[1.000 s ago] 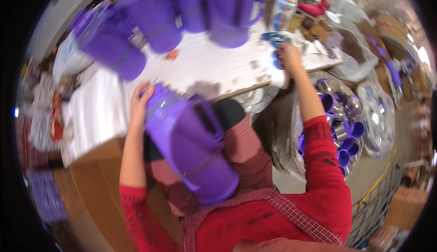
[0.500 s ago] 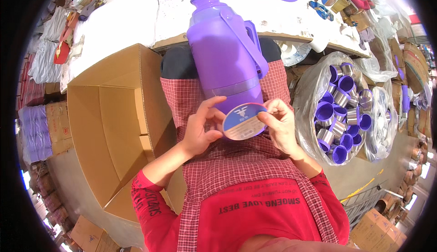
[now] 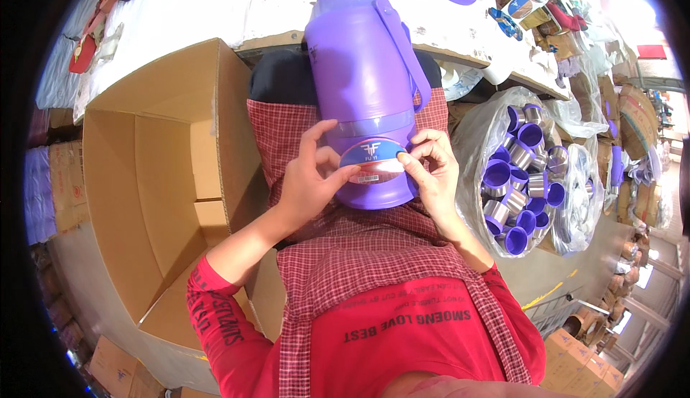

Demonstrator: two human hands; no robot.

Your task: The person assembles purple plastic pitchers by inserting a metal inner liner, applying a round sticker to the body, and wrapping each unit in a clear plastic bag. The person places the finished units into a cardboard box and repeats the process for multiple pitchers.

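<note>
Pressing round label [image 3: 374, 162] onto purple flask [image 3: 365, 89] lying on lap: left hand [image 3: 310, 175] and right hand [image 3: 431, 172] fingers pinching label edges.

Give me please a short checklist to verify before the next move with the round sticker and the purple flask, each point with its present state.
1. Purple flask is supported, lying on the lap with its base toward the person: ok.
2. Left hand touches the sticker's left edge: ok.
3. Right hand pinches the sticker's right edge: ok.
4. Round sticker sits over the flask's base: ok.
5. Sticker is pressed flat, with no bubbles: cannot tell.
6. Open cardboard box stands beside the person's left knee, with room showing inside: ok.
</note>
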